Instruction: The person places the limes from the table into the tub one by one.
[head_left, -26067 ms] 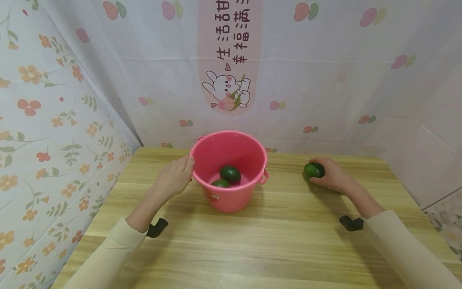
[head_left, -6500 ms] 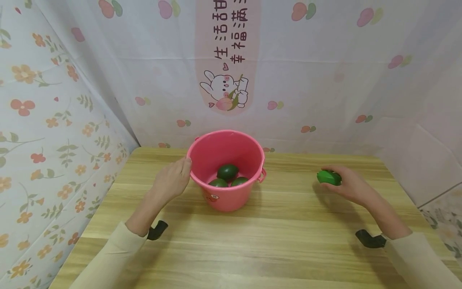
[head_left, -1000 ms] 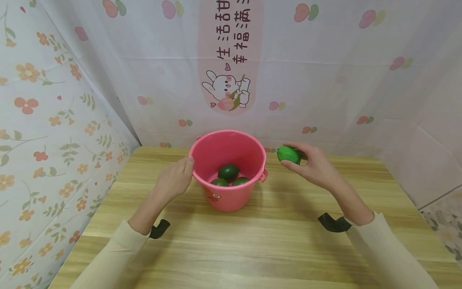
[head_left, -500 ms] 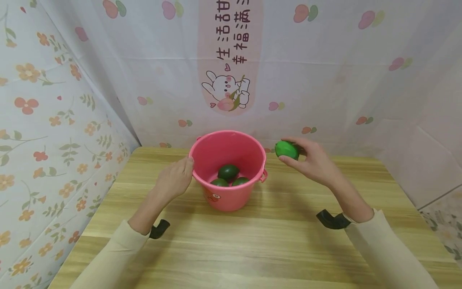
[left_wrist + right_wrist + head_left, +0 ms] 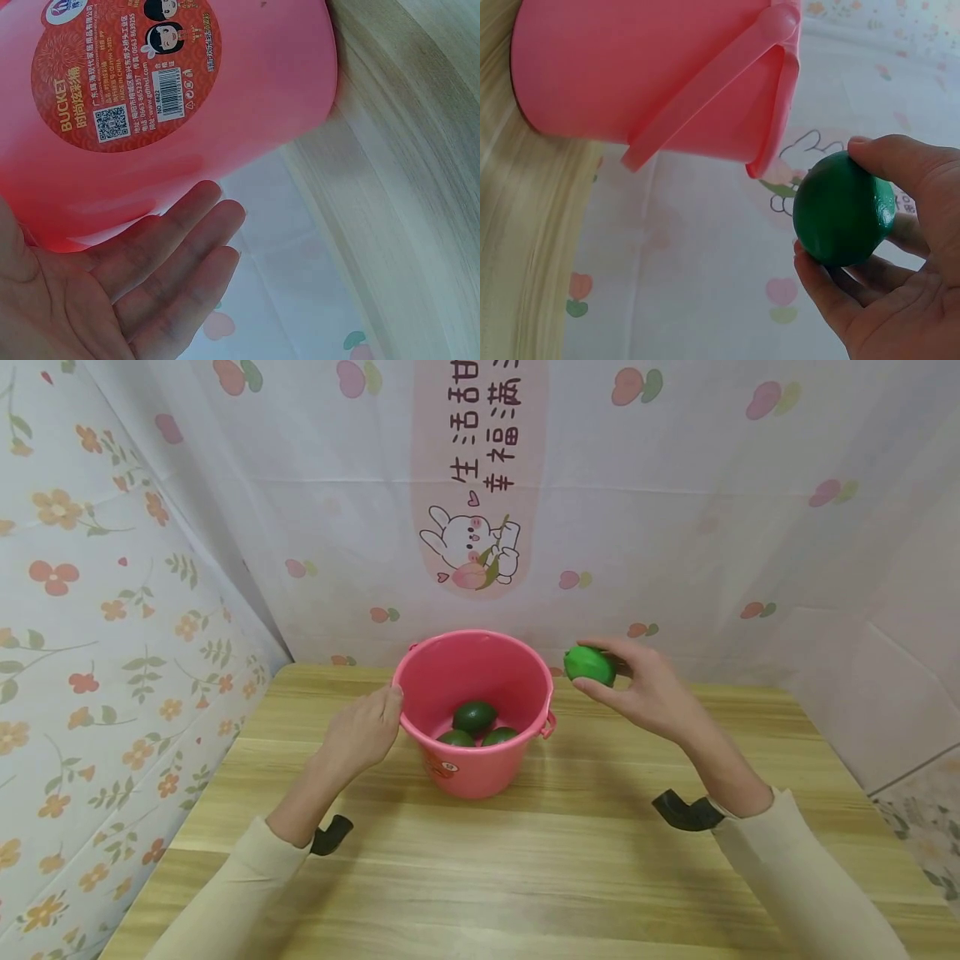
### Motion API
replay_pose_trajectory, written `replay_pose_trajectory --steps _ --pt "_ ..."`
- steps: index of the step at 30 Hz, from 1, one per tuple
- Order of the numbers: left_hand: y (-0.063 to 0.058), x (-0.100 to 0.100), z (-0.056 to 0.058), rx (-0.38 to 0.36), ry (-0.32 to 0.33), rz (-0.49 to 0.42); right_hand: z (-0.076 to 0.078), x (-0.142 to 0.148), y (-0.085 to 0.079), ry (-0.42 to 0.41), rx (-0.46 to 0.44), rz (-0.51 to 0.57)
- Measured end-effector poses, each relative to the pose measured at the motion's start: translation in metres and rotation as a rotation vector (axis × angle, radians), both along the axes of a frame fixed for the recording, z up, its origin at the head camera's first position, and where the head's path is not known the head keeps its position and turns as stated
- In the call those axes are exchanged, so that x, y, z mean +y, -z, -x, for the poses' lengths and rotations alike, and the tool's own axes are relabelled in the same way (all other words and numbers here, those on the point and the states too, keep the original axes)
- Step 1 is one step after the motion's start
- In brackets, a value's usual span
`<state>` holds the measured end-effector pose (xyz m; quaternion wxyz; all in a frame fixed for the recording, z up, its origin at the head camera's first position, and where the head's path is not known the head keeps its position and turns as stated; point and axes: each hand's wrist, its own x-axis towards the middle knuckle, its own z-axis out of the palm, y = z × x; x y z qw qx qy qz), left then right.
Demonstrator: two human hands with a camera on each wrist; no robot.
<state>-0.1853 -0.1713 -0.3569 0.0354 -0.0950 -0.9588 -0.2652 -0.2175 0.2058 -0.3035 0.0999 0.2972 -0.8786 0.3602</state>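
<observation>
A pink bucket (image 5: 480,777) stands upright on the wooden table, with three dark green fruits (image 5: 475,717) like limes lying inside. My left hand (image 5: 363,731) holds the bucket's left rim, thumb at the rim; the left wrist view shows several fingers (image 5: 180,262) stretched out along the outer wall, with the thumb out of sight. Off the bucket's right side, in the air, my right hand (image 5: 648,689) grips a bright green lime (image 5: 589,666) between thumb and fingers. The right wrist view has this lime (image 5: 840,210) close to the rim, apart from it.
The bucket's handle (image 5: 705,86) hangs down its outer side. Behind the table (image 5: 480,877) hangs a white printed curtain (image 5: 675,527), and a floral cloth (image 5: 112,652) covers the left side. Black curved pieces (image 5: 686,811) are attached at both wrists.
Over the last second my right hand has carried the lime slightly left and up, nearer the bucket. My left hand stays on the rim. Compared with the oldest frame, the bucket shows one more fruit.
</observation>
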Motion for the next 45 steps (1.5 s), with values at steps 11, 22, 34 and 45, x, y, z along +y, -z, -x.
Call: replay_pose_trajectory --steps 11,22,34,45 --pt "0.000 0.000 0.001 -0.009 0.000 -0.003 -0.001 -0.007 -0.004 -0.018 -0.014 0.028" --pt "0.000 -0.001 0.000 -0.006 0.001 0.008 -0.002 -0.014 -0.009 -0.031 -0.011 0.024" --pt "-0.001 0.000 -0.001 -0.005 -0.003 0.004 -0.001 -0.021 -0.014 -0.061 -0.028 0.031" --pt "-0.002 0.001 0.000 0.007 0.001 0.011 0.003 -0.032 -0.014 -0.073 -0.044 0.038"
